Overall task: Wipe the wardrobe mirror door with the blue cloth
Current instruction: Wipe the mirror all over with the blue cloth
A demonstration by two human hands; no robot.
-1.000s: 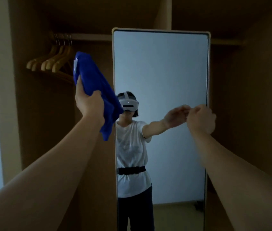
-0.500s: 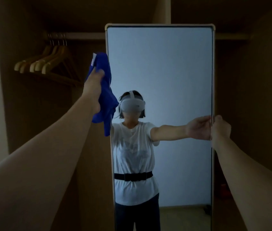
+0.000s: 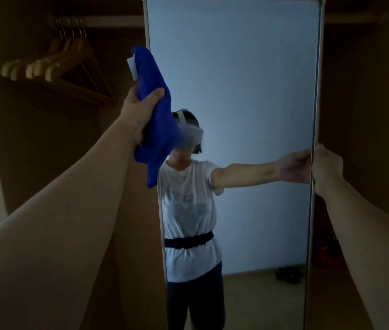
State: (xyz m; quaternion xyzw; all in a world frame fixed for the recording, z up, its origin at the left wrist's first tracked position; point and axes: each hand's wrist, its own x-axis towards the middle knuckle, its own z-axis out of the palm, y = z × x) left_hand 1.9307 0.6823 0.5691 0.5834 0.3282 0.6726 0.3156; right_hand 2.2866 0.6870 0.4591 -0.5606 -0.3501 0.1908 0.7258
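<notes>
A tall wardrobe mirror door [image 3: 248, 79] with a pale frame fills the middle of the view and reflects a person in a white shirt. My left hand [image 3: 138, 113] grips a bunched blue cloth [image 3: 155, 110] with a white tag, raised at the mirror's left edge; the cloth overlaps that edge. My right hand [image 3: 326, 166] holds the mirror's right edge at mid height, fingers curled round the frame.
Several wooden hangers [image 3: 53, 65] hang on a rail in the dark wardrobe bay to the left. Brown wardrobe panels [image 3: 367, 103] stand on both sides. Something red [image 3: 329, 256] lies low on the wardrobe floor at the right.
The view has come closer to the mirror, whose top is now cut off. My left hand with the cloth has shifted right onto the mirror's left edge. My right hand keeps its hold.
</notes>
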